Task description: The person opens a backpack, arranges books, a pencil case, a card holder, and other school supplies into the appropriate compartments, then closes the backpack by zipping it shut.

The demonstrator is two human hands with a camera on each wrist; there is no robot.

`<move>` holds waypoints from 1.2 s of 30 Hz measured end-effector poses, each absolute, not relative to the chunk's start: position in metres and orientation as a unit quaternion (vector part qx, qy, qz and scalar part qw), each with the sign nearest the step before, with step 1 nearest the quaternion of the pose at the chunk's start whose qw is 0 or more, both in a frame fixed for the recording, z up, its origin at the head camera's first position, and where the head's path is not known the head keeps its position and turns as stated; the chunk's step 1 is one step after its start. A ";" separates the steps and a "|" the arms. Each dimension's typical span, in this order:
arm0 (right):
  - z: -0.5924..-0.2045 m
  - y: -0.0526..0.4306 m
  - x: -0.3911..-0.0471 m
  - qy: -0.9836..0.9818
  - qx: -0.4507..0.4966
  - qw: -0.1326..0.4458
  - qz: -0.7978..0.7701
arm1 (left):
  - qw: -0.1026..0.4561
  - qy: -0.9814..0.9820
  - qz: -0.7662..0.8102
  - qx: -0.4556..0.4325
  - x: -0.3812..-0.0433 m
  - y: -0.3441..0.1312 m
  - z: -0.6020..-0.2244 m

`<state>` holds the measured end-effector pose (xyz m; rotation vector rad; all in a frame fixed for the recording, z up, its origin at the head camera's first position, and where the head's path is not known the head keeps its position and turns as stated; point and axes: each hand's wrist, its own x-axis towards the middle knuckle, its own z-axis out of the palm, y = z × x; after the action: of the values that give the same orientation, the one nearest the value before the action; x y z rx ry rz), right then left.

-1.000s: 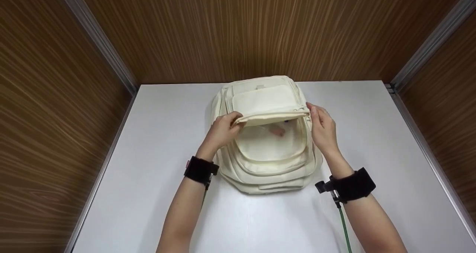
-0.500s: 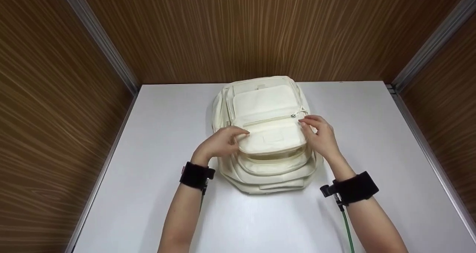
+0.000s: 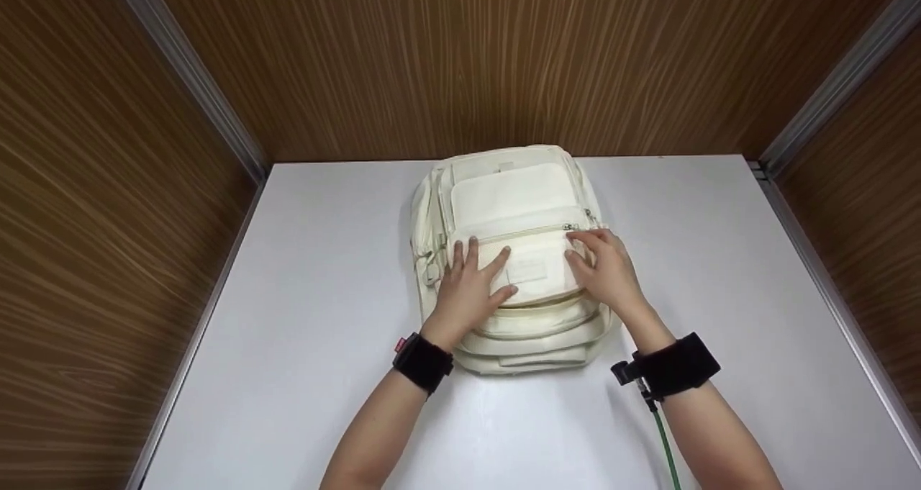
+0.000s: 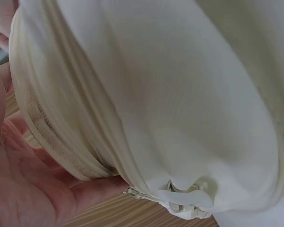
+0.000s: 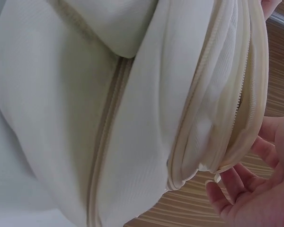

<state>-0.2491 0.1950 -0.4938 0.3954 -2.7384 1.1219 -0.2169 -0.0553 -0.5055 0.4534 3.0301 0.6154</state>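
Note:
A cream backpack (image 3: 518, 195) lies on its back on the white table. The flap of its front pocket (image 3: 529, 270) is down, and the pocket's zipper teeth (image 5: 241, 90) show apart in the right wrist view. My left hand (image 3: 468, 292) rests with spread fingers on the flap's left part. At the flap's right edge is my right hand (image 3: 608, 267), thumb and index fingertip apart on the cloth. A small pale zipper tab (image 5: 217, 178) shows beside its fingers in the right wrist view. The inside of the pocket is hidden.
A metal zipper pull (image 3: 570, 227) sits on the horizontal zipper above the flap. Wood-grain panels (image 3: 460, 65) enclose the white table (image 3: 324, 245) at the back and both sides. A green cable (image 3: 665, 443) trails from the right wrist's black band.
The lifted flap has come down over the pocket opening, hiding an orange item inside. My left hand let go of its edge and moved onto it; my right hand shifted slightly along the right side.

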 end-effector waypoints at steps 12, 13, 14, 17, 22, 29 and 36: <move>-0.494 0.162 -0.247 -0.945 0.254 0.162 0.128 | -0.016 0.973 0.145 0.176 -0.236 -0.064 -0.517; -0.494 0.159 -0.249 -0.947 0.264 0.146 0.109 | -0.018 0.974 0.143 0.175 -0.236 -0.064 -0.517; -0.494 0.156 -0.250 -0.949 0.271 0.130 0.092 | -0.022 0.974 0.142 0.174 -0.237 -0.064 -0.518; -0.495 0.150 -0.254 -0.955 0.275 0.095 0.056 | -0.052 0.969 0.171 0.169 -0.237 -0.067 -0.518; -0.494 0.148 -0.257 -0.960 0.266 0.071 0.044 | -0.204 0.920 0.316 0.112 -0.247 -0.079 -0.523; -0.493 0.146 -0.258 -0.962 0.263 0.052 0.057 | -0.199 0.891 0.406 0.023 -0.268 -0.104 -0.533; -0.495 0.146 -0.258 -0.961 0.263 0.063 0.064 | -0.129 0.925 0.358 0.013 -0.284 -0.115 -0.532</move>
<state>-0.2578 0.1463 -0.4948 0.7959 -2.9030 0.1949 -0.2838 -0.1154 -0.5317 0.0455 3.1694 1.2280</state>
